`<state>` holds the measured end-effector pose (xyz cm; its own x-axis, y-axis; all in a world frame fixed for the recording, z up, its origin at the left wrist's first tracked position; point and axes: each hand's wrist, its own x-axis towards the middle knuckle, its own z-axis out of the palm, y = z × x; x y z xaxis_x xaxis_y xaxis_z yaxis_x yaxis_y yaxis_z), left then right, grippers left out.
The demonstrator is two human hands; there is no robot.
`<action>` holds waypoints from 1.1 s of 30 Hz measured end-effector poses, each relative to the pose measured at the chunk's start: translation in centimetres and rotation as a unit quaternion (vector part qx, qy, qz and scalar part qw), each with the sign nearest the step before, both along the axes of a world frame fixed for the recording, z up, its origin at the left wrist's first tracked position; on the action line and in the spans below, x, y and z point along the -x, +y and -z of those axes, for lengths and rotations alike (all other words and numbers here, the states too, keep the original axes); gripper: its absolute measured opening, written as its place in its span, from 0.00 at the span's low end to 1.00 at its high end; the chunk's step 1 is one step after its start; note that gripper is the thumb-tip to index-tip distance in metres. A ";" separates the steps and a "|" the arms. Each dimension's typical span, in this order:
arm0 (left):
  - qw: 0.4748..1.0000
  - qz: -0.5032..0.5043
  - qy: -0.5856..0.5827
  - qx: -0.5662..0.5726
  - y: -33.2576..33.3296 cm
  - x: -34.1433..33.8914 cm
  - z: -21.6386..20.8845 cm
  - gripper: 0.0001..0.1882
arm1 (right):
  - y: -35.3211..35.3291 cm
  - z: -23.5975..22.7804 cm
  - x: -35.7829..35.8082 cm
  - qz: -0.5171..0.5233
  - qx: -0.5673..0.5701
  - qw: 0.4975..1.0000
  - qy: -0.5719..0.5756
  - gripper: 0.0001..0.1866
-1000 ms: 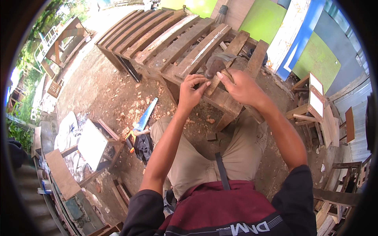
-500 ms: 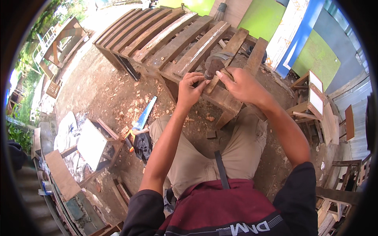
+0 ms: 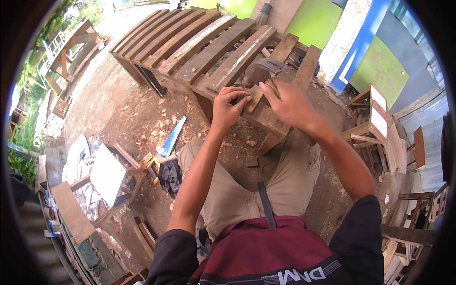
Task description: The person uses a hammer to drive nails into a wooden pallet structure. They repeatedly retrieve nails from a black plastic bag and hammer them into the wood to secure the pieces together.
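My right hand (image 3: pixel 293 105) is closed round the short handle of a hammer (image 3: pixel 257 77), which has a rusty dark head and a curved grey claw. The hammer head hangs just above the near end of a slatted wooden frame (image 3: pixel 209 56). My left hand (image 3: pixel 229 108) rests at that end, with thumb and forefinger pinched together next to a slat (image 3: pixel 254 101). Whatever lies between those fingertips is too small to make out. The frame's brown slats lie side by side with gaps between them, and a few carry white paint streaks.
On the ground left of my knees lie a blue-bladed handsaw (image 3: pixel 172 137) and a black bag (image 3: pixel 169 176), among scattered wood chips. A white-topped wooden piece (image 3: pixel 108 175) stands farther left. More wooden furniture parts (image 3: pixel 377 116) and a metal sheet wall (image 3: pixel 433 137) are at the right.
The hammer head has lifted away from my left fingertips, toward the far side. My right hand has shifted slightly with it; my left hand stays pinched in nearly the same place.
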<state>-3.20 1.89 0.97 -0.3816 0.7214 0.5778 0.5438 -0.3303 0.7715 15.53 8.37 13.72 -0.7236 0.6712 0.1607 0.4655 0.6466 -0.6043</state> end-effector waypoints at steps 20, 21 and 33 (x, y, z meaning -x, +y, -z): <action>1.000 -0.004 0.010 -0.006 0.1 0.0 -0.2 0.08 | -0.1 1.3 -0.6 0.004 -0.004 0.998 0.057 0.23; 1.000 -0.002 0.007 -0.013 0.2 0.0 -0.2 0.08 | 0.5 1.5 -0.6 -0.017 -0.004 0.999 0.038 0.23; 1.000 0.003 0.010 -0.012 -0.1 0.1 -0.1 0.07 | 0.1 2.1 -0.3 -0.021 -0.019 0.999 0.045 0.23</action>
